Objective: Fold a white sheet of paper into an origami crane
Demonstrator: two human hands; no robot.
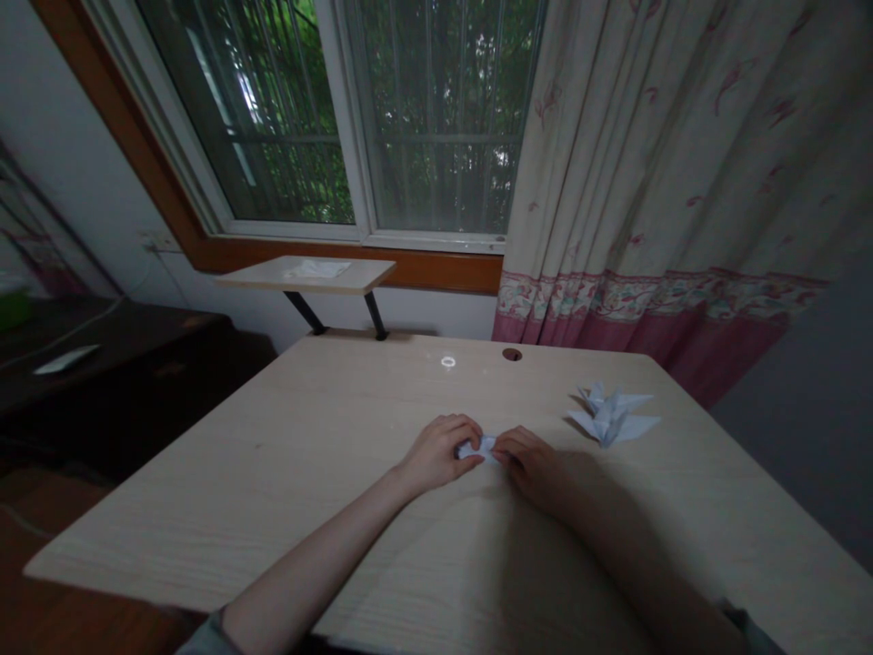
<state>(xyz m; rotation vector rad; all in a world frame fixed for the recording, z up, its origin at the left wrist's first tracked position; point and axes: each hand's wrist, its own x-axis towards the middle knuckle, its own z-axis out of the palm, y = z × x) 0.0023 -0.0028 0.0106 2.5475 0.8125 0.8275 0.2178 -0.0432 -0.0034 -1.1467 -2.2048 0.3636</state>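
Observation:
A small folded piece of white paper lies on the wooden desk, between my two hands. My left hand grips its left end, thumb in front and fingers curled behind. On the other end, the bent fingers of my right hand press or pinch the paper; the exact hold is partly hidden. To the right of my right hand sit folded paper cranes, close together with wings spread.
A raised shelf on black legs stands at the desk's back left, bearing white paper. Near the back edge is a round cable hole. Behind are a window and a curtain. A dark cabinet stands at the left.

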